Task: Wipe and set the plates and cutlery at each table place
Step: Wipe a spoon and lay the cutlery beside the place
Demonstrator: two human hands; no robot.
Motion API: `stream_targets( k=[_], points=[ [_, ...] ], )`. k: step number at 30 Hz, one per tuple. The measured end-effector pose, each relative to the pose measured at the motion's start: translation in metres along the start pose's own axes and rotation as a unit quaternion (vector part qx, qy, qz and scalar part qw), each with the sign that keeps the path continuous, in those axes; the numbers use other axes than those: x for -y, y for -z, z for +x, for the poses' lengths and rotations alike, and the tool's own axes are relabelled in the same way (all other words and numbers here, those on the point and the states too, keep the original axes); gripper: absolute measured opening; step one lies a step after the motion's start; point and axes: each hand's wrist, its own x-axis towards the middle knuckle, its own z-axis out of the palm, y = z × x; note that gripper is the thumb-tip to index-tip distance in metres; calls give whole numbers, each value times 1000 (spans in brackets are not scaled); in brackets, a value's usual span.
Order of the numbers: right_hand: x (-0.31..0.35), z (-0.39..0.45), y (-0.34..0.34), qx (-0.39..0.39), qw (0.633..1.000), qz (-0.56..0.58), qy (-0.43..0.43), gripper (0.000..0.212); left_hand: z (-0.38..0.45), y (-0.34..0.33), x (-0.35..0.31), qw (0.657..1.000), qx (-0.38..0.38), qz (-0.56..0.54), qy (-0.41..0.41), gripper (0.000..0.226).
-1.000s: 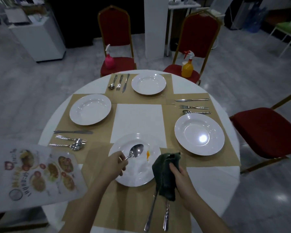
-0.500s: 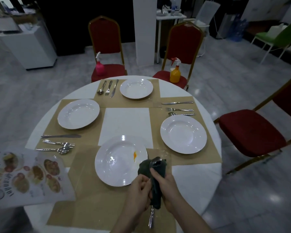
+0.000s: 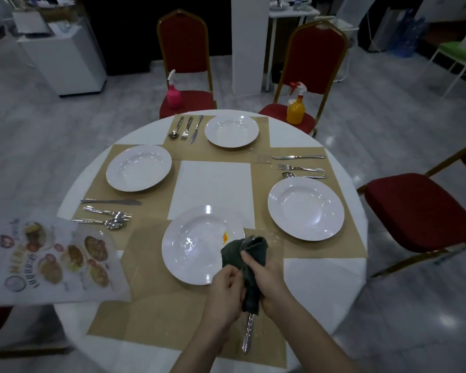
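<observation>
A white plate (image 3: 197, 246) with an orange smear (image 3: 225, 237) lies on the near tan placemat (image 3: 151, 313). Over its right rim both hands meet around a dark green cloth (image 3: 249, 262). My right hand (image 3: 267, 281) is closed on the cloth. My left hand (image 3: 225, 294) grips the spoon wrapped inside it; the spoon's bowl is hidden. One piece of cutlery (image 3: 247, 332) lies on the mat below the cloth, its upper end hidden.
Three more clean plates (image 3: 138, 168) (image 3: 231, 130) (image 3: 305, 208) with knife, fork and spoon sets sit at the other places. A printed menu (image 3: 51, 259) hangs over the table's left edge. Pink (image 3: 173, 94) and orange (image 3: 296, 107) spray bottles stand on red chairs behind.
My left hand carried the spoon from above the plate into the cloth. Both hands now close together around the cloth at the plate's right rim.
</observation>
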Motion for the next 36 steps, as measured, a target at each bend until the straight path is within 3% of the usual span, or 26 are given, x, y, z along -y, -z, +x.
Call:
stream_targets(
  k=[6, 9, 12, 15, 22, 26, 30, 33, 36],
  points=[
    [-3, 15, 6, -101, 992, -60, 42, 28, -11, 0, 8, 997, 42, -38, 55, 22],
    [0, 12, 7, -91, 991, -85, 58, 48, -8, -1, 6, 998, 36, -30, 44, 24],
    [-6, -1, -1, -33, 999, -40, 13, 24, 1, 1, 3, 999, 8, -23, 30, 31],
    [-5, 2, 1, -44, 998, -44, 6, 10, -3, 2, 4, 999, 20, -26, 37, 29],
    [15, 10, 4, -27, 991, -101, 80, 11, -5, 4, -3, 998, 26, -54, 37, 34],
    [4, -9, 0, -7, 998, -55, 19, 8, -6, 6, -5, 997, 27, -62, 49, 34],
    [12, 3, 11, -20, 997, -72, 15, 10, -19, 6, 0, 989, 45, -104, 91, 29],
    [12, 11, 15, -57, 993, -91, 44, 23, -18, 5, 3, 996, 5, -40, 83, 29],
    [6, 11, 20, -86, 993, -67, 35, 30, -9, 9, 0, 998, -47, 24, 27, 30]
  ],
)
